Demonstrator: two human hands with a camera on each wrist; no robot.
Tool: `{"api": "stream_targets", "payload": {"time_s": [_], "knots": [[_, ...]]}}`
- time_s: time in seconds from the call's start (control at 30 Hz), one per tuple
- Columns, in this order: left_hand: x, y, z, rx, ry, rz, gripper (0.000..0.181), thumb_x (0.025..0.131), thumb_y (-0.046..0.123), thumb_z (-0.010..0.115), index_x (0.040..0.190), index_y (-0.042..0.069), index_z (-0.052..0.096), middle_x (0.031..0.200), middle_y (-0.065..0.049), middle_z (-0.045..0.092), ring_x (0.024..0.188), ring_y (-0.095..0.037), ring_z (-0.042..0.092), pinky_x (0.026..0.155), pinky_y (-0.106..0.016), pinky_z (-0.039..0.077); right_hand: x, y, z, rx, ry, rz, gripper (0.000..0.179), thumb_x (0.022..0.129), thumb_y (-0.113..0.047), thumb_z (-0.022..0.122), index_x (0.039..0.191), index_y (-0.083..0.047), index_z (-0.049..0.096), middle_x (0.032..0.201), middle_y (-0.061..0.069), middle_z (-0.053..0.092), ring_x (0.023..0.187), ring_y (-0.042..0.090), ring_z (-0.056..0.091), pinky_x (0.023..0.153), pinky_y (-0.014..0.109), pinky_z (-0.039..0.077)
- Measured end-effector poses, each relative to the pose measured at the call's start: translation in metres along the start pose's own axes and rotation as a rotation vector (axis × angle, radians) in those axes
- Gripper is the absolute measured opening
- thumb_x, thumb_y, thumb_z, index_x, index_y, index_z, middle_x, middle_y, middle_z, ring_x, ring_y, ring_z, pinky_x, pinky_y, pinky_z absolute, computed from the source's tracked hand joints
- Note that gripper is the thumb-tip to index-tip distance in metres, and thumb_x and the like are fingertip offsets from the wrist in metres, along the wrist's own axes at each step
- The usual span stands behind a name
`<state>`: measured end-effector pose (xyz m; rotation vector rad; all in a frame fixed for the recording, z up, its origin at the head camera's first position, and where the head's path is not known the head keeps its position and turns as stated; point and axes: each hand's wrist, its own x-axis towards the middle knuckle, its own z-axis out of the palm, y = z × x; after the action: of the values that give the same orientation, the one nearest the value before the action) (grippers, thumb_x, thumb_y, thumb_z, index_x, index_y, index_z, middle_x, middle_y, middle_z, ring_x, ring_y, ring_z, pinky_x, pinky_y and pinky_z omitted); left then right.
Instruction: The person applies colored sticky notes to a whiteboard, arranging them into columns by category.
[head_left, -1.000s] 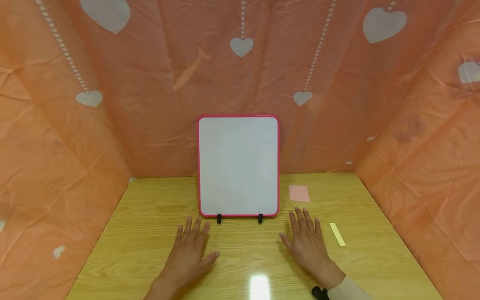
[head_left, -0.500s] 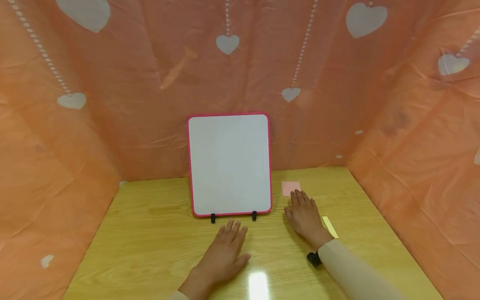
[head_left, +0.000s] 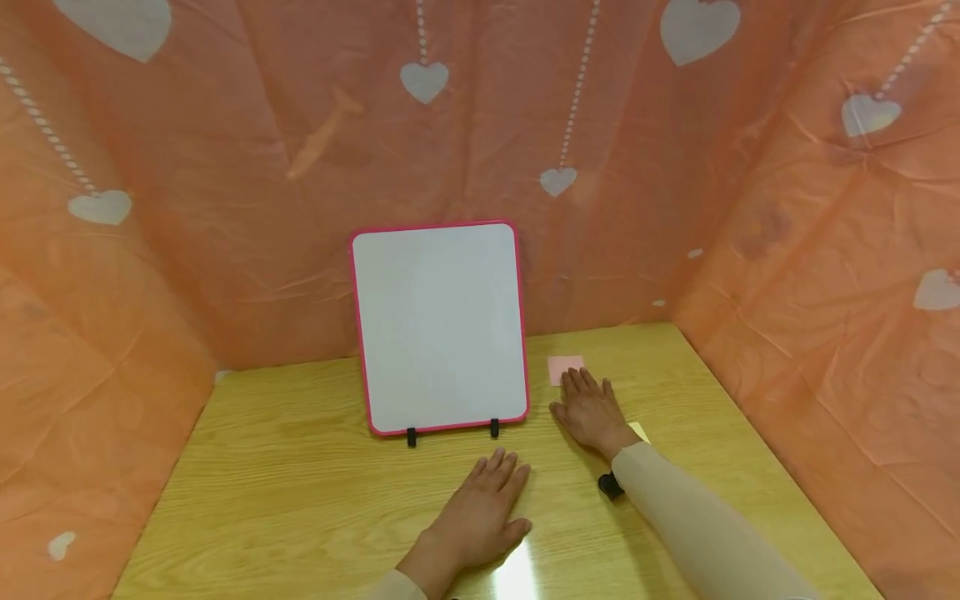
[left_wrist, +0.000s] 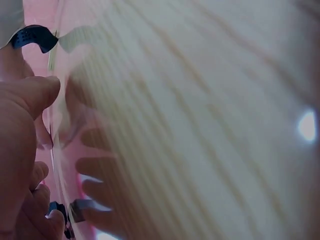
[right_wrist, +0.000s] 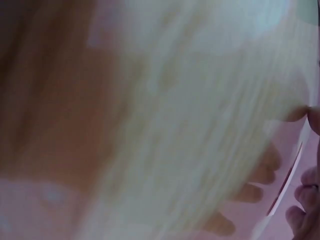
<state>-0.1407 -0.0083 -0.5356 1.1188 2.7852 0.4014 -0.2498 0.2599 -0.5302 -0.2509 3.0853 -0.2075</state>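
My right hand [head_left: 589,412] reaches across the wooden table [head_left: 285,483], palm down and fingers straight. Its fingertips overlap the lower right corner of a square pink paper note [head_left: 561,367]; whether they touch it I cannot tell. In the right wrist view only some of its fingers [right_wrist: 304,207] show, at the right edge. My left hand [head_left: 480,510] is flat and relaxed over the table, in front of the whiteboard [head_left: 438,325], holding nothing. The left wrist view has that hand [left_wrist: 17,150] along the left edge, above its reflection. Partly hidden by my right wrist lies a yellow paper strip [head_left: 639,432].
The whiteboard has a pink frame and stands upright on two black feet [head_left: 412,437]. Orange sheeting [head_left: 285,275] with white hearts encloses the back and both sides of the table. A black band [head_left: 611,486] sits at my right wrist.
My right hand has moved forward to the pink note, its forearm now covering most of the yellow strip. My left hand has shifted rightward. The head view has turned a little to the right.
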Motion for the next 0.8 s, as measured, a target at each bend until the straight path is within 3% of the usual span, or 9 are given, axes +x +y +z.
{"api": "stream_targets", "payload": {"time_s": [0.17, 0.43, 0.8], "knots": [[0.005, 0.002, 0.003, 0.019, -0.031, 0.001, 0.074, 0.107, 0.055, 0.051, 0.167, 0.017, 0.032, 0.174, -0.009, 0.029, 0.163, -0.028, 0.021, 0.133, -0.048, 0.024, -0.001, -0.002, -0.002, -0.005, -0.058, -0.008, 0.069, 0.114, -0.045, 0.038, 0.163, 0.002, 0.033, 0.17, 0.021, 0.032, 0.161, 0.042, 0.023, 0.129, 0.07, 0.015], [0.008, 0.003, 0.004, 0.002, -0.048, -0.002, 0.074, 0.107, 0.055, 0.052, 0.167, 0.017, 0.032, 0.174, -0.009, 0.028, 0.164, -0.027, 0.02, 0.133, -0.049, 0.023, -0.015, -0.004, 0.001, -0.032, -0.043, -0.026, 0.063, 0.114, -0.043, 0.042, 0.16, 0.001, 0.041, 0.167, 0.021, 0.039, 0.158, 0.042, 0.031, 0.126, 0.072, 0.023], [0.005, -0.001, 0.001, 0.023, -0.061, -0.031, 0.077, 0.106, 0.058, 0.051, 0.168, 0.017, 0.029, 0.175, -0.007, 0.027, 0.164, -0.026, 0.019, 0.134, -0.047, 0.022, -0.061, -0.011, 0.007, -0.057, 0.036, -0.133, 0.06, 0.111, -0.039, 0.052, 0.152, 0.005, 0.05, 0.158, 0.023, 0.05, 0.15, 0.044, 0.043, 0.12, 0.073, 0.032]]}}
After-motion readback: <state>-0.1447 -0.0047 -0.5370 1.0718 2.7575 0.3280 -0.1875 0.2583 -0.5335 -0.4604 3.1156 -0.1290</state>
